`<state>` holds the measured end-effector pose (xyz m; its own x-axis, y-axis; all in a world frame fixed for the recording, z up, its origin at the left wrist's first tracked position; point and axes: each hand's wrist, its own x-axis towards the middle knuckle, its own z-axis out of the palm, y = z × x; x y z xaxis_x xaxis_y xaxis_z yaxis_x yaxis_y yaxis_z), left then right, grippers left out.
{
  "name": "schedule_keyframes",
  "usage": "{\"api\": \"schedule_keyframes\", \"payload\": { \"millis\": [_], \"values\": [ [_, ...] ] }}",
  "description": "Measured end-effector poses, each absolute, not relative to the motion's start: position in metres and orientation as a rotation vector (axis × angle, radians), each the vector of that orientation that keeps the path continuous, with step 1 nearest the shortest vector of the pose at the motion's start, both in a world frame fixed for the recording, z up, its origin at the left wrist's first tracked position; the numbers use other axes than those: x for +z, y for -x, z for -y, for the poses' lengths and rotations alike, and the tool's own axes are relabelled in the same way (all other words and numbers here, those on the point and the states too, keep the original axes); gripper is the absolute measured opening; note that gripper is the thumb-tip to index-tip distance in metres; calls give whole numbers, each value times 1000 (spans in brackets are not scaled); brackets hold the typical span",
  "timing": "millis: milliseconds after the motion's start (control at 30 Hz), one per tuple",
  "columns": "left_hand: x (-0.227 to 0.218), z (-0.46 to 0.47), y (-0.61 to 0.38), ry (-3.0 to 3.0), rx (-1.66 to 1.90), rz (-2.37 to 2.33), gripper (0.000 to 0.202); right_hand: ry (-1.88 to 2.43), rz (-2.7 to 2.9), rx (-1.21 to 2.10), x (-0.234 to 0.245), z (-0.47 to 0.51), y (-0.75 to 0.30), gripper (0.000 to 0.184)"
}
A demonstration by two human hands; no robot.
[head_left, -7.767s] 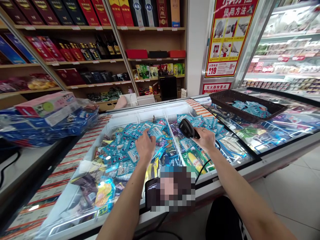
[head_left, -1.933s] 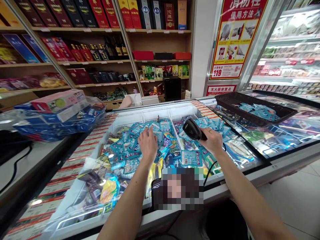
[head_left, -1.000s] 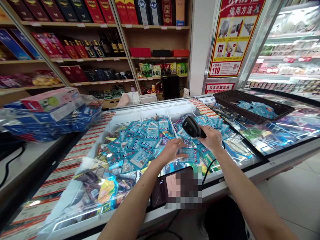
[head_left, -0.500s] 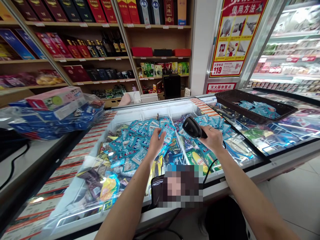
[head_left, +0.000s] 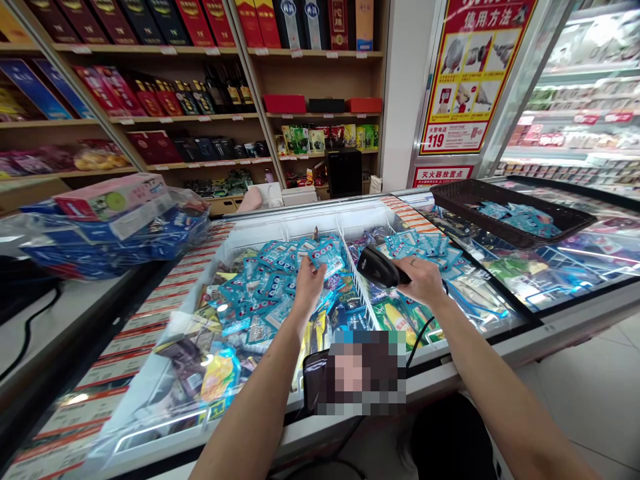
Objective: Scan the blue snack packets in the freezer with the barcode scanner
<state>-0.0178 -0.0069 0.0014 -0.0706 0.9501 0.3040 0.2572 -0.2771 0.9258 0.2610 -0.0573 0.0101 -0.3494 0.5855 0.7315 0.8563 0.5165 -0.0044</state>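
Between its thumb and fingers, my left hand pinches a small blue packet with a printed label. My right hand is wrapped round the handle of a black barcode scanner, whose head points left toward that packet. A gap separates scanner and packet. Many similar blue packets lie in a loose heap on the chest freezer's glass top, below and left of my left hand. More blue packets lie beyond the scanner, past a white wire divider.
A dark basket with blue packets stands at the right on the freezer. At the left is a plastic-wrapped stack of blue packs. A phone-like device, partly blurred out, sits at the front edge, near the scanner's cable. Stocked shelves stand behind.
My left hand has shifted slightly left with the blue packet, which now lies more flatly turned. The scanner in my right hand has moved a little left and down.
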Motion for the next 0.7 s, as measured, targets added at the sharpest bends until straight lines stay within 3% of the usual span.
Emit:
{"api": "schedule_keyframes", "payload": {
  "millis": [700],
  "values": [
    [0, 9, 12, -1761, 1324, -1517, 31, 1193, 2207, -580, 11, 56, -253, 29]
  ]
}}
